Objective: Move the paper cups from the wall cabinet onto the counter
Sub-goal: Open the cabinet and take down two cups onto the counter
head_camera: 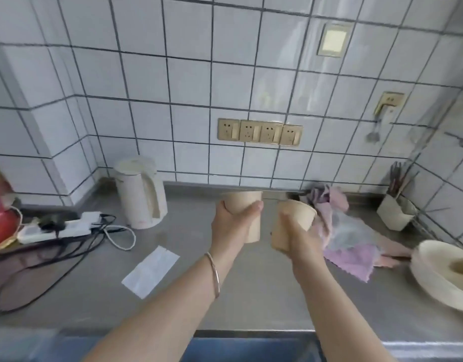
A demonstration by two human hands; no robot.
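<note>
While over the counter (pixel 251 296), left hand (pixel 229 226) grips cup (pixel 244 207), right hand (pixel 299 237) another cup (pixel 293 220)

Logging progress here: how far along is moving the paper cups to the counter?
Done: nothing I can confirm set down yet. In hand: the left hand grips one paper cup, the right hand another cup, above the counter. Left: setting both down; the cabinet is out of view.

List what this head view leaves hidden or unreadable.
- Wall cabinet: outside the frame, above the top edge.
- Left cup base: behind the left hand; resting on the counter or not, unclear.
- Right cup: partly covered by the right hand.
- Red container: cut by the left edge.
- Whole view: motion-blurred.
</note>
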